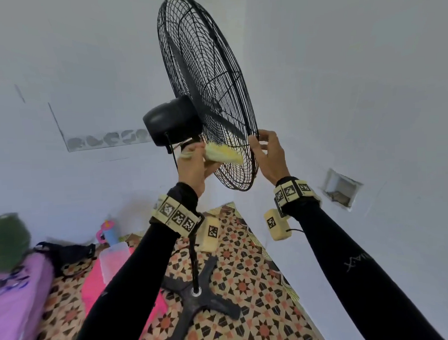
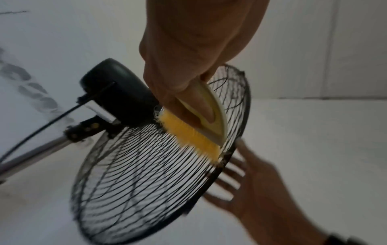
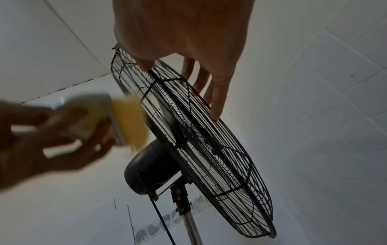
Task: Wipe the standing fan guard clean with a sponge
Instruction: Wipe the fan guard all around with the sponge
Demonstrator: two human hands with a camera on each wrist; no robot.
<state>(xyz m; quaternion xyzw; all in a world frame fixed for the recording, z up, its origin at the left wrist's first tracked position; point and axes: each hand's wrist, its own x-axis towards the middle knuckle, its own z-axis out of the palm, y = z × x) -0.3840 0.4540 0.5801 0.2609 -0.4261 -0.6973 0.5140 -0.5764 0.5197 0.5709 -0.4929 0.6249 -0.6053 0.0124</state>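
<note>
The black wire fan guard tilts upward on its stand, close to the white walls. My left hand grips a yellow sponge by its pale handle. The sponge's yellow face presses on the rear guard between the motor housing and the rim. My right hand holds the lower rim, with its thumb on the rear side. Its fingers lie along the front guard. In the right wrist view the sponge is blurred.
The fan's cross-shaped base and pole stand on a patterned mat. Pink and purple items and a blue bottle lie at the left. A wall recess sits to the right.
</note>
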